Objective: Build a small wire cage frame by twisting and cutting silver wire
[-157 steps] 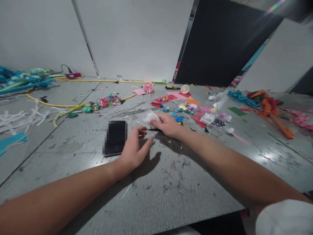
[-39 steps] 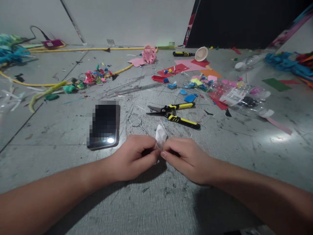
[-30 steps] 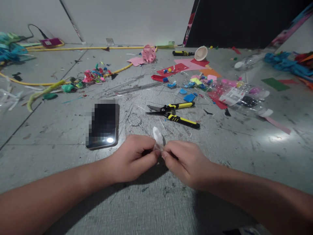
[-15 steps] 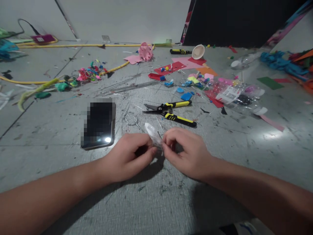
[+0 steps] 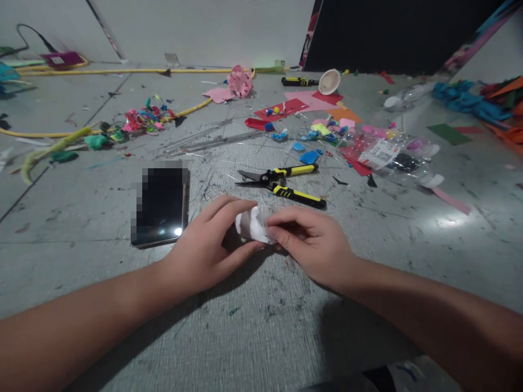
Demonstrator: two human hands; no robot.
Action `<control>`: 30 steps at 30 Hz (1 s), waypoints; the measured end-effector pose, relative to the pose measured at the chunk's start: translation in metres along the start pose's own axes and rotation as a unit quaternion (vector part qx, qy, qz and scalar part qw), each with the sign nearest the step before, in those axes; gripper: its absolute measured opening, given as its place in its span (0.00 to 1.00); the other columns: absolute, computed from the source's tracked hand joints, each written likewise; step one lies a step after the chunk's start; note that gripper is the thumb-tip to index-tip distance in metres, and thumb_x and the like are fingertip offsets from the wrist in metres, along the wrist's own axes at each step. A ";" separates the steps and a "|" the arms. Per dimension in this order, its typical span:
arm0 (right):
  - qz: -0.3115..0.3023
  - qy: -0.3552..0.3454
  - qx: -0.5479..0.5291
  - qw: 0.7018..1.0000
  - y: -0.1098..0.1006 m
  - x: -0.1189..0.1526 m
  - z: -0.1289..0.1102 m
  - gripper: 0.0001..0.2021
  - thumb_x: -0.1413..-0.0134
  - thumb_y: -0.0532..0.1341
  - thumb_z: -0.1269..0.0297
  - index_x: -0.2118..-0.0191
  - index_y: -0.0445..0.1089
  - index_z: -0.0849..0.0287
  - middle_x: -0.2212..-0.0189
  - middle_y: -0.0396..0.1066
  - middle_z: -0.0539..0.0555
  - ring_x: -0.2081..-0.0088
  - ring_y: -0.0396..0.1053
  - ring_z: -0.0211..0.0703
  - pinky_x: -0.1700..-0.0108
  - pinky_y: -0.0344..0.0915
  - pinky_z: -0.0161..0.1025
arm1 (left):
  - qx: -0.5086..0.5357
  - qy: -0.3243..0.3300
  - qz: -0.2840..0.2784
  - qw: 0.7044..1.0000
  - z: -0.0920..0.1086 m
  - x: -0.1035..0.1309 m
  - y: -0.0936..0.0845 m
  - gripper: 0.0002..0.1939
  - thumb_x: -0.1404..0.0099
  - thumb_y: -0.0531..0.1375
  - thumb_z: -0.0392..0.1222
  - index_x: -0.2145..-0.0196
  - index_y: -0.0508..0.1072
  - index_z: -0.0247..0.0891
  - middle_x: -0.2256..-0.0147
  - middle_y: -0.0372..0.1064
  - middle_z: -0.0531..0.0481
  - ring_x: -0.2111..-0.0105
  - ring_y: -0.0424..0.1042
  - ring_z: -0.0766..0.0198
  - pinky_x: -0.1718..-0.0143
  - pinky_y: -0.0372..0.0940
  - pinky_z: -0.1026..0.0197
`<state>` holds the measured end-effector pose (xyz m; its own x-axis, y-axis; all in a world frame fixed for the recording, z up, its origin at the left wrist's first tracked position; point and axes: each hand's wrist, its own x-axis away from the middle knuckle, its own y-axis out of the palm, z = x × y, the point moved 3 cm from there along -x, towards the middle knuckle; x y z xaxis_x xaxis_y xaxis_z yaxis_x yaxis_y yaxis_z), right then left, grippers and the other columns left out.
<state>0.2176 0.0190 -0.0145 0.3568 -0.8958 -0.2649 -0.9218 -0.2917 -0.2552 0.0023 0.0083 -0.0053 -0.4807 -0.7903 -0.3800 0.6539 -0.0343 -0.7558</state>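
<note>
A small white crumpled packet (image 5: 254, 224), translucent toward its right side, is held between my two hands just above the floor. My left hand (image 5: 208, 242) grips it from the left, index finger along its top and thumb below; the other fingertips are hidden behind it. My right hand (image 5: 314, 242) pinches its right edge between thumb and index finger. Beyond the hands lie yellow-and-black snips (image 5: 281, 182) with their blades apart. A thin wire loop (image 5: 214, 191) is partly covered by my left hand.
Left of my hands lies a dark phone (image 5: 159, 204). Farther off are coloured paper scraps (image 5: 286, 109), a clear plastic bottle (image 5: 392, 155), a pink paper flower (image 5: 240, 81) and a cup (image 5: 329, 81). A yellow cord (image 5: 122, 71) runs along the wall.
The packet has turned and now shows a broader white face. My left fingers have spread and moved up around it, covering more of the wire loop. My right hand still pinches it.
</note>
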 end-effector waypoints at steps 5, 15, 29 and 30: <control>-0.009 -0.038 0.061 0.997 -0.004 -0.006 -0.004 0.03 0.32 0.70 0.68 0.58 0.84 0.57 0.63 0.82 0.52 0.60 0.78 0.40 0.57 0.73 0.39 | -0.031 -0.008 -0.012 0.999 0.002 0.000 -0.002 0.25 0.27 0.68 0.45 0.37 0.72 0.36 0.53 0.77 0.42 0.56 0.78 0.53 0.54 0.75 0.52; -0.109 -0.042 0.112 0.987 -0.006 -0.011 -0.006 0.06 0.30 0.68 0.70 0.53 0.83 0.58 0.56 0.80 0.55 0.55 0.76 0.42 0.52 0.72 0.40 | -0.055 0.026 -0.022 0.998 0.003 -0.001 -0.001 0.23 0.28 0.66 0.41 0.38 0.76 0.31 0.54 0.80 0.39 0.57 0.80 0.53 0.53 0.76 0.53; -0.155 -0.025 0.106 0.982 -0.003 -0.012 -0.004 0.06 0.33 0.64 0.68 0.64 0.73 0.58 0.72 0.67 0.46 0.70 0.63 0.35 0.65 0.59 0.36 | -0.038 0.019 -0.080 0.996 0.005 0.001 0.003 0.22 0.27 0.65 0.45 0.39 0.76 0.35 0.56 0.77 0.42 0.59 0.79 0.53 0.58 0.74 0.53; -0.159 0.006 0.075 0.984 -0.003 -0.012 -0.003 0.06 0.34 0.64 0.67 0.65 0.72 0.58 0.73 0.66 0.46 0.71 0.62 0.35 0.67 0.59 0.36 | -0.037 0.012 -0.082 0.996 0.005 0.001 0.003 0.22 0.27 0.65 0.45 0.40 0.76 0.36 0.56 0.77 0.42 0.59 0.79 0.52 0.59 0.74 0.52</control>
<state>0.2158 0.0296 -0.0073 0.6212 -0.7712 -0.1390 -0.7307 -0.5060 -0.4584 0.0068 0.0047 -0.0051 -0.5918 -0.7627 -0.2607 0.5216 -0.1158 -0.8453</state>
